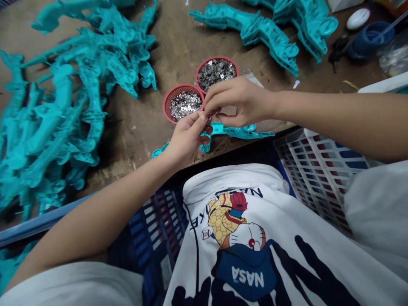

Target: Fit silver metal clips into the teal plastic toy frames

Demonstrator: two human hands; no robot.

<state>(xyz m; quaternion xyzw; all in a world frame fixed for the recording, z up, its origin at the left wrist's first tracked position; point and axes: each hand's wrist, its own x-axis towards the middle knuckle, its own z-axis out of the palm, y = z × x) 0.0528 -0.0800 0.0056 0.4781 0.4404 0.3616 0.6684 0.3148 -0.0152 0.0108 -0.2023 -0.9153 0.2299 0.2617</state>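
Above the table's near edge, my left hand (190, 137) and my right hand (239, 101) meet at the fingertips. Both are closed in a pinch; whatever small thing they hold is hidden between the fingers. Just beneath them lies a turquoise plastic part (237, 131), partly covered by my left hand. Behind my left hand stands a red basket (166, 106) of small shiny metal pieces (185, 105). A second red basket (236, 64) with similar metal clips (215, 73) touches it, behind my right hand.
Turquoise parts (63, 110) are heaped on the left of the wooden table (172, 38). More turquoise parts (267, 34) lie at the back right, near a blue cup (366, 40) and a white oval object (358, 19). Crates (321, 170) stand below the edge.
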